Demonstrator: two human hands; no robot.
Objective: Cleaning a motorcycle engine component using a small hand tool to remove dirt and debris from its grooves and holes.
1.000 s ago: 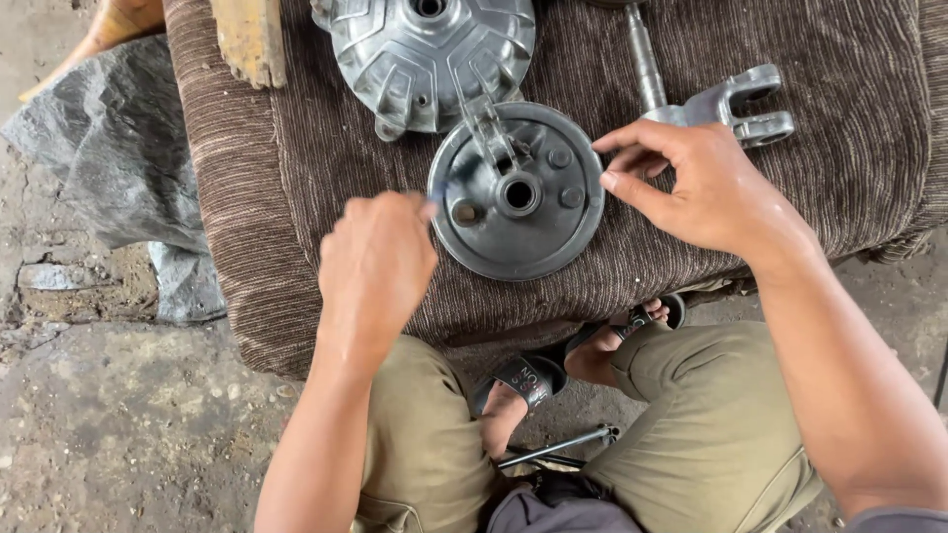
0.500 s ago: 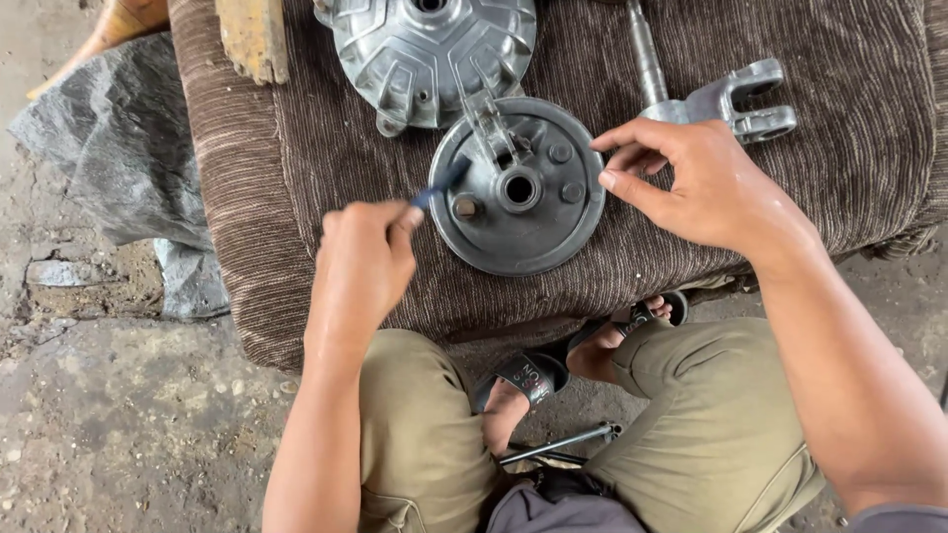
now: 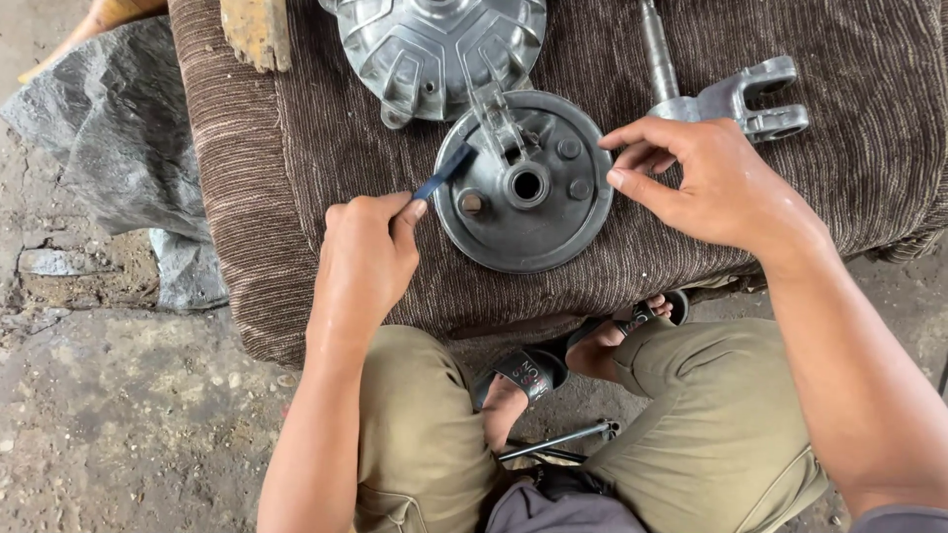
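A round grey metal plate (image 3: 523, 212) with a centre hole and a small lever arm lies on a brown ribbed cloth (image 3: 326, 148). My left hand (image 3: 367, 252) pinches a thin blue strip-like tool (image 3: 444, 171) whose tip rests on the plate's left rim. My right hand (image 3: 706, 183) steadies the plate at its right edge, fingertips touching the rim. Just behind the plate sits a larger silver finned hub (image 3: 434, 49).
A metal shaft with a forked end (image 3: 731, 99) lies at the back right on the cloth. A wooden block (image 3: 255, 30) is at the back left. A grey sheet (image 3: 109, 128) lies on the concrete floor at left. A thin metal rod (image 3: 553, 442) lies between my feet.
My left hand has drawn back from the plate's left edge and now holds the blue tool out with its tip on the rim. The right hand has stayed put.
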